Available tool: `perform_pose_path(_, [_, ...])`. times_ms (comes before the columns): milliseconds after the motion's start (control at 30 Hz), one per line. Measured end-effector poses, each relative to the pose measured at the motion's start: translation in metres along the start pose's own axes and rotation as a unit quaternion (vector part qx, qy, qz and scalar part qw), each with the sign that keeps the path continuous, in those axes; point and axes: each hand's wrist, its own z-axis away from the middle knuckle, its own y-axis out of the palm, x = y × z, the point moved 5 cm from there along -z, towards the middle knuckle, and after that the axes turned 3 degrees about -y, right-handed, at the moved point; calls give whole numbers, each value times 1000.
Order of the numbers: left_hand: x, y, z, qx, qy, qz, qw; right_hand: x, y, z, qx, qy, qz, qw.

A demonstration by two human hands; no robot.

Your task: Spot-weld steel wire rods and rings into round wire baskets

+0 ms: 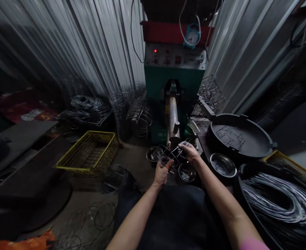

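Both of my hands are closed on a small frame of bent metal wire [171, 155], just below the round arm of a green welding machine [174, 114]. My left hand [162, 169] grips its near left side, with something orange showing by the fingers. My right hand [188, 151] pinches the frame's right side. Under the frame, a metal bowl of small parts [153, 155] stands to the left and another bowl [186, 172] to the right. Wires and fingers overlap in dim light, so the frame's exact shape is hard to make out.
A yellow wire crate [86, 166] stands on the floor at left. To the right are a black round tray [243, 151] with wire pieces, a metal bowl [223, 165] and a tub of long wires [280, 199]. A blue clock [192, 36] hangs on the machine.
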Motion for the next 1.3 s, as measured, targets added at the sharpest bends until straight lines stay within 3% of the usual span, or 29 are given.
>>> perform_pose_path(1300, [-3, -1, -8, -26, -22, 2, 999, -5, 2, -9, -19, 10, 0, 1000])
